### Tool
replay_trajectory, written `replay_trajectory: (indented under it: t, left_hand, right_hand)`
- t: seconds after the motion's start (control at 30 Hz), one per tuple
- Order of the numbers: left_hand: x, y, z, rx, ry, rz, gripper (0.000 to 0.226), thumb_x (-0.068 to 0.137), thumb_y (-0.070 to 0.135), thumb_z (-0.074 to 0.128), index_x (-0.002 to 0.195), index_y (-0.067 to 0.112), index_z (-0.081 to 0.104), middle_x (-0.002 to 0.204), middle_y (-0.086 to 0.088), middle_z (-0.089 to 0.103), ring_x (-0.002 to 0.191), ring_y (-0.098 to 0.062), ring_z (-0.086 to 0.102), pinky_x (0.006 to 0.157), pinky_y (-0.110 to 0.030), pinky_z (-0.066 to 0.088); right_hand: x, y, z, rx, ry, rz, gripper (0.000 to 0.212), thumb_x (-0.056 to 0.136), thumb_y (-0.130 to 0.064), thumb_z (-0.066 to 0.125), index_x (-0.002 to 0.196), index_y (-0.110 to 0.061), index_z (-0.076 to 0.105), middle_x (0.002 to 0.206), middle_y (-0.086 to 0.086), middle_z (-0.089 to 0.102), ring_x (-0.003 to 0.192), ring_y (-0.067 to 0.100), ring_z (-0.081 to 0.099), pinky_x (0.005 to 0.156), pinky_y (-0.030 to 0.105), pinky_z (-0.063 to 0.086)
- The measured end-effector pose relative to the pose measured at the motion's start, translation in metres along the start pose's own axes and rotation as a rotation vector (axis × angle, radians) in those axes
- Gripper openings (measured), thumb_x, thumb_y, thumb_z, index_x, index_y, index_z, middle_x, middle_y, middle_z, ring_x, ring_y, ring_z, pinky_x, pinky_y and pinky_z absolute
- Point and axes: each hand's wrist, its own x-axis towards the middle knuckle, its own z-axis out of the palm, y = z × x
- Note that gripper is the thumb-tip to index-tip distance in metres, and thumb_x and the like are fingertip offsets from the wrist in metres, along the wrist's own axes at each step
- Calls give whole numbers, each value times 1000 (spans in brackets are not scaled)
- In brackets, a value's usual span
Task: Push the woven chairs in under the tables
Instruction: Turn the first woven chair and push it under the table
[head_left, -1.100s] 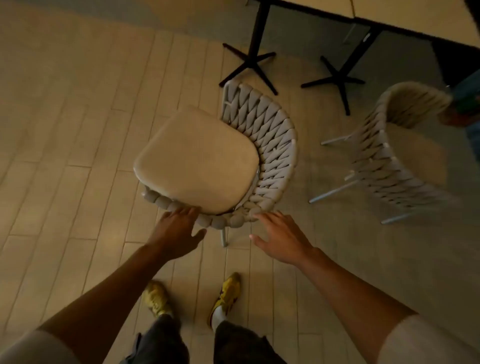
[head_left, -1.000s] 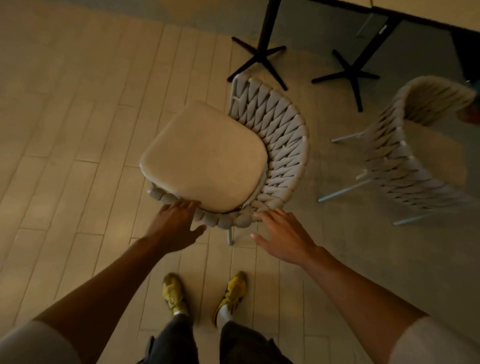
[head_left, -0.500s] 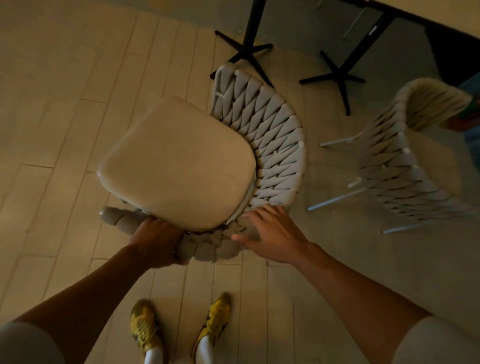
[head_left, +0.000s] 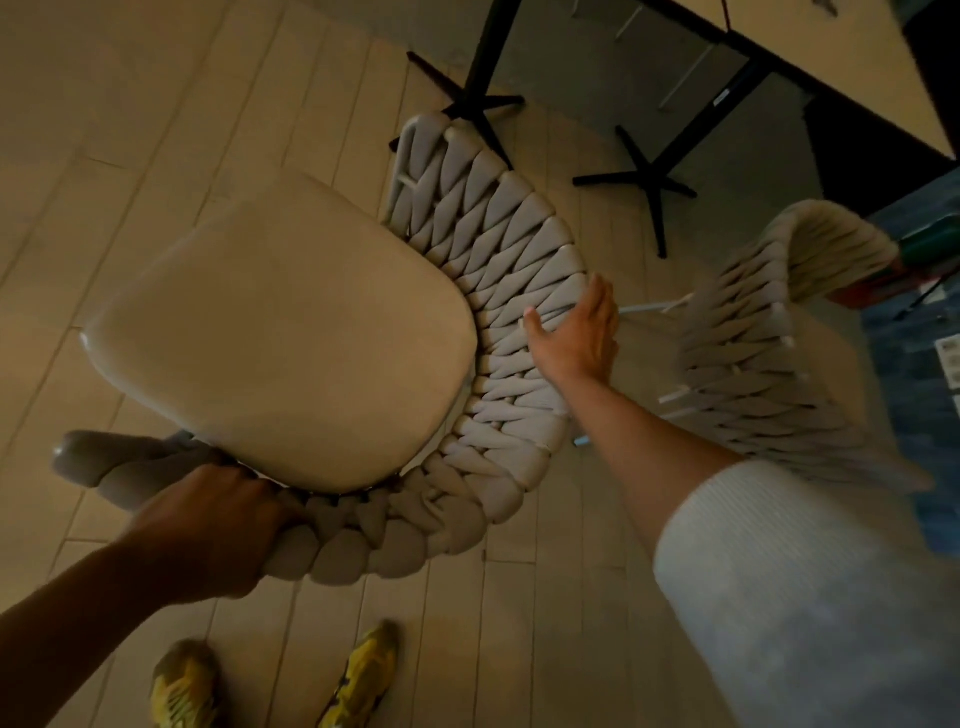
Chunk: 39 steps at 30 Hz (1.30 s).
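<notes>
While the left grip curls round the near rim of the woven chair, the right grip lies flat and open-fingered on the right side of its backrest. The chair is short of the far-right counter. Half a second ago, the right grip rested on the near rim.

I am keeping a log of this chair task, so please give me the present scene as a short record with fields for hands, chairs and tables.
Left hand: grips the woven rim of the near chair, fingers curled round it
Right hand: lies flat on that chair's woven back, fingers straight
Second chair: woven, to the right, touched by neither hand
Table bases: two black posts with cross feet, beyond the chairs
Tabletop: light, at the upper right
Shoes: yellow, on the plank floor below the near chair
</notes>
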Motion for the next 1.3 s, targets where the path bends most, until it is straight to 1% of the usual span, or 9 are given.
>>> replay_trajectory:
  t: [0.07,0.17,0.33,0.43,0.67,0.8,0.9,1.07,1.3]
  left_hand:
    - [2,-4,8,-7,-4,-7,50,81,49,47,130,52,54,116,24,67,102,1,63,89,-22,48]
    - [4,-6,15,-22,10,-18,52,77,51,42,127,53,56,111,24,69,99,0,64,87,-24,51]
    - [0,-9,19,-13,24,-26,44,75,52,43,113,47,64,97,21,71,88,-2,65,80,-28,56]
    - [0,-6,14,9,40,-5,38,77,51,48,111,45,66,95,21,71,87,-3,65,80,-27,55]
    - [-6,-10,7,98,42,49,34,79,47,57,109,39,69,92,15,72,87,-11,67,83,-31,54]
    - [-10,-20,5,108,8,114,33,77,46,57,108,42,67,89,17,71,86,-7,66,86,-34,56]
    - [-12,-30,4,113,-37,133,33,77,46,56,110,46,63,90,20,69,86,-4,65,83,-30,55]
    - [-12,-41,-7,171,-110,183,34,83,45,59,117,49,59,104,20,69,98,-5,65,85,-25,43]
    - [-8,-53,-39,341,-222,221,49,87,35,67,131,50,54,123,18,66,115,-11,61,98,-32,50]
  right_hand:
    - [10,0,9,35,-7,99,96,97,-54,63,165,-13,10,168,16,26,147,39,37,108,51,44]
    - [13,6,21,-77,79,100,77,104,-46,53,163,-11,17,149,20,49,122,41,61,89,47,53]
    - [14,12,32,-281,120,57,67,108,-18,47,164,-5,12,141,24,50,100,42,67,77,46,52]
    - [16,18,32,-332,125,15,66,108,-13,44,164,-2,11,140,26,49,96,44,67,74,46,51]
    - [0,39,35,-351,176,60,62,110,-15,42,163,-1,13,139,30,50,95,49,65,72,47,47]
    - [-30,53,29,-305,183,124,65,109,-21,44,164,-2,13,139,28,49,93,50,65,67,42,39]
    - [-59,63,21,-238,172,192,67,110,-26,44,164,-4,12,144,26,46,96,49,64,69,43,42]
    - [-115,75,6,-99,143,331,72,107,-26,48,165,-4,10,155,27,39,105,50,63,77,48,50]
    - [-194,78,-4,78,155,586,82,102,-21,56,165,-11,6,149,23,40,108,53,59,85,53,51]
